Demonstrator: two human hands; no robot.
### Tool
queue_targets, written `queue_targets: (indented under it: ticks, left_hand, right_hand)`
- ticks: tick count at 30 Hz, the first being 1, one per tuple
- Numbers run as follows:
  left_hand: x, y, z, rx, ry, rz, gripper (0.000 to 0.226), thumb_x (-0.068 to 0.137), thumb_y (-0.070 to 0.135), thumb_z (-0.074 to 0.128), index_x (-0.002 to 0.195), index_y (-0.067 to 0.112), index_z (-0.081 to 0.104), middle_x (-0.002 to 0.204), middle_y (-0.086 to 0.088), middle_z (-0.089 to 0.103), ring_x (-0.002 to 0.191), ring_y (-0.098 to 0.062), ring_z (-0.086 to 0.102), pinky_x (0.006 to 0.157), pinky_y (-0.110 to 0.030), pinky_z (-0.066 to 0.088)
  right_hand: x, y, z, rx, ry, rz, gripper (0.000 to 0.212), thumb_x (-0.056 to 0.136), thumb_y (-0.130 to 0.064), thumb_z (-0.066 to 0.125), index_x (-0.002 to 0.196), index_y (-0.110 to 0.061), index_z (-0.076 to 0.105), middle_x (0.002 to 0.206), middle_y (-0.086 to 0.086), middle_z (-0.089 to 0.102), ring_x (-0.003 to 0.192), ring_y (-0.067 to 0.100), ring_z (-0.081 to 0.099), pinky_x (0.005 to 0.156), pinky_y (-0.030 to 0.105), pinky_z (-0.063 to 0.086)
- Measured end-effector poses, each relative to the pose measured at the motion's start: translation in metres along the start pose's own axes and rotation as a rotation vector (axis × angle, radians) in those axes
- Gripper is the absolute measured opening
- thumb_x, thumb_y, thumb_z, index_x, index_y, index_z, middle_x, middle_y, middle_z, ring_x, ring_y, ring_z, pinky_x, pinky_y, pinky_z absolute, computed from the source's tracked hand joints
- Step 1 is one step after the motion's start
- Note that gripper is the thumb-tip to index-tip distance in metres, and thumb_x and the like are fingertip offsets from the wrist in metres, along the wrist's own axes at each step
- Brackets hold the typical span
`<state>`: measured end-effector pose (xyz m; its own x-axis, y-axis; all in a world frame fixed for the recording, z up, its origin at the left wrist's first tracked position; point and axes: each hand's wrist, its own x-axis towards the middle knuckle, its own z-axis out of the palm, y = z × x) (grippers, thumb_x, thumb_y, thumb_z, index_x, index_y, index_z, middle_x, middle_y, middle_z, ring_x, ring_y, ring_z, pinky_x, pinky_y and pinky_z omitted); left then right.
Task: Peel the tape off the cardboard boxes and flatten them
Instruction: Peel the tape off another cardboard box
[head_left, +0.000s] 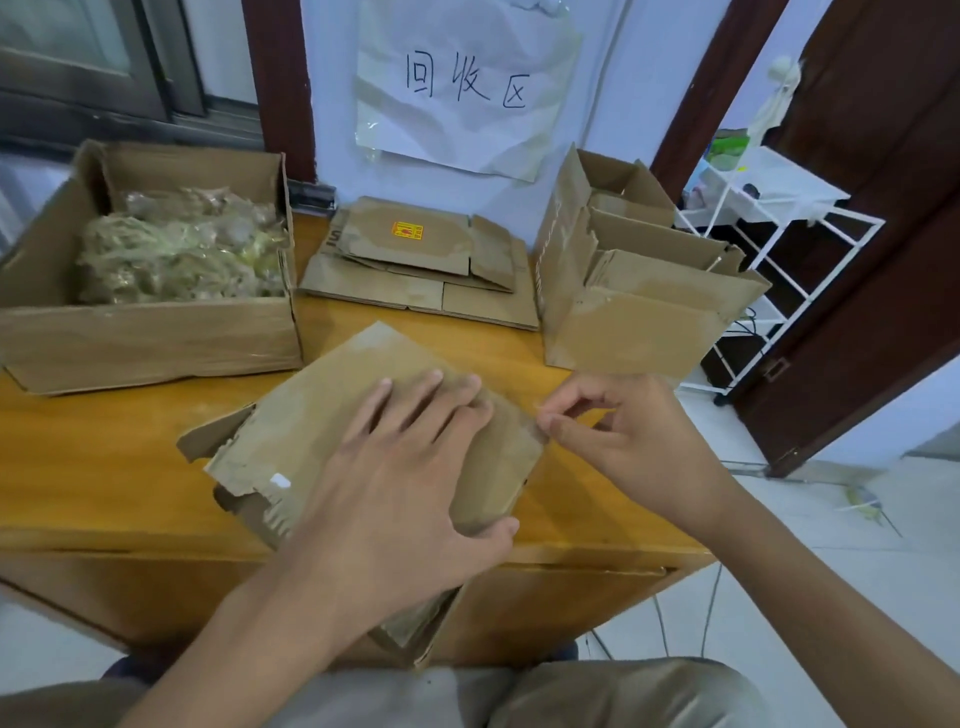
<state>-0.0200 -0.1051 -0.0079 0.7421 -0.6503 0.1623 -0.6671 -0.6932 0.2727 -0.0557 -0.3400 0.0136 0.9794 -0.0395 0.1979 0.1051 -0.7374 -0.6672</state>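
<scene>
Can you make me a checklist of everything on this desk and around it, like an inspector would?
Surface: wooden table, with cardboard on most of it.
Job's things: box being worked on lies near the front edge, torn at its left; flattened boxes stacked at the back; unflattened boxes nested at the right.
Clutter: big open box at the left holds wadded peeled tape.
Hands: left hand presses flat on the box; right hand pinches at its right edge, probably a clear tape end.
Cables: thin cables hang below the table's right front.
Surroundings: handwritten paper sign on the wall; white wire rack and dark door to the right.
</scene>
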Motion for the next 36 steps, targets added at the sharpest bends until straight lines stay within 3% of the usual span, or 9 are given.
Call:
queue_targets:
  ticks: [5,11,15,17,19,21,25,30,36]
  left_hand:
    - [0.004,-0.004,0.002,-0.023,-0.016,0.009,0.094,0.074,0.081,0.042,0.153,0.030,0.045,0.166,0.014,0.032,0.157,-0.012,0.020,0.129,-0.048,0.017]
    - [0.006,-0.007,0.008,-0.046,0.006,0.016,0.090,0.073,0.079,0.048,0.147,0.028,0.053,0.163,0.014,0.038,0.155,-0.014,0.028,0.126,-0.049,0.024]
    - [0.009,-0.006,0.011,-0.038,0.024,0.027,0.087,0.071,0.077,0.053,0.142,0.027,0.057,0.159,0.012,0.045,0.152,-0.016,0.034,0.123,-0.046,0.018]
    - [0.009,-0.006,0.010,-0.039,0.020,0.022,0.087,0.071,0.077,0.053,0.142,0.027,0.058,0.159,0.013,0.044,0.153,-0.015,0.032,0.123,-0.045,0.018]
    - [0.009,-0.006,0.009,-0.042,0.012,0.012,0.087,0.071,0.077,0.052,0.143,0.028,0.056,0.161,0.015,0.041,0.154,-0.013,0.029,0.125,-0.046,0.018]
    - [0.007,-0.005,0.008,-0.040,0.012,0.008,0.087,0.071,0.077,0.051,0.143,0.029,0.056,0.161,0.016,0.040,0.154,-0.012,0.028,0.125,-0.048,0.023]
    - [0.007,-0.005,0.007,-0.022,-0.006,0.007,0.087,0.073,0.079,0.048,0.146,0.031,0.053,0.163,0.017,0.036,0.155,-0.011,0.025,0.126,-0.049,0.024]
    - [0.008,-0.005,0.008,0.007,-0.011,-0.001,0.089,0.075,0.081,0.044,0.149,0.032,0.050,0.164,0.018,0.033,0.156,-0.010,0.022,0.127,-0.048,0.022]
    - [0.008,-0.008,0.012,0.020,0.001,0.007,0.088,0.074,0.080,0.047,0.147,0.032,0.051,0.164,0.018,0.033,0.155,-0.011,0.024,0.126,-0.046,0.018]
  right_hand:
    - [0.005,0.000,0.008,0.378,-0.003,0.314,0.021,0.096,-0.009,0.071,0.080,-0.017,0.082,0.086,0.003,0.078,0.083,0.011,0.069,0.069,0.028,0.058]
    - [0.002,0.007,0.022,0.694,0.072,0.451,0.027,0.101,-0.011,0.062,0.079,-0.011,0.078,0.094,0.009,0.075,0.091,0.022,0.066,0.069,0.033,0.055]
    - [0.003,0.007,0.013,0.535,-0.060,0.288,0.028,0.098,-0.037,0.059,0.088,-0.019,0.078,0.100,0.002,0.074,0.100,0.021,0.068,0.077,0.045,0.059]
    - [0.006,0.000,0.006,0.314,-0.120,0.194,0.020,0.097,-0.044,0.072,0.088,-0.026,0.075,0.097,-0.003,0.075,0.096,0.016,0.070,0.077,0.031,0.057]
    - [0.010,-0.004,0.001,0.168,-0.128,0.138,0.014,0.092,-0.036,0.079,0.083,-0.027,0.073,0.090,-0.006,0.075,0.088,0.010,0.070,0.070,0.014,0.047]
    - [0.013,-0.005,-0.001,0.121,-0.113,0.136,0.013,0.093,-0.028,0.078,0.081,-0.024,0.074,0.089,-0.006,0.077,0.087,0.009,0.071,0.071,0.012,0.048]
    - [0.017,0.001,-0.003,0.380,-0.077,0.321,0.014,0.097,-0.019,0.075,0.088,-0.008,0.074,0.093,0.005,0.080,0.088,0.016,0.074,0.073,0.027,0.060]
    - [0.014,0.012,0.005,0.682,-0.056,0.542,0.015,0.098,-0.021,0.072,0.087,-0.012,0.073,0.101,0.010,0.079,0.089,0.019,0.072,0.075,0.030,0.060]
    - [0.001,0.020,0.015,0.796,0.011,0.532,0.026,0.101,-0.034,0.066,0.097,-0.009,0.072,0.107,0.011,0.078,0.100,0.025,0.073,0.078,0.034,0.060]
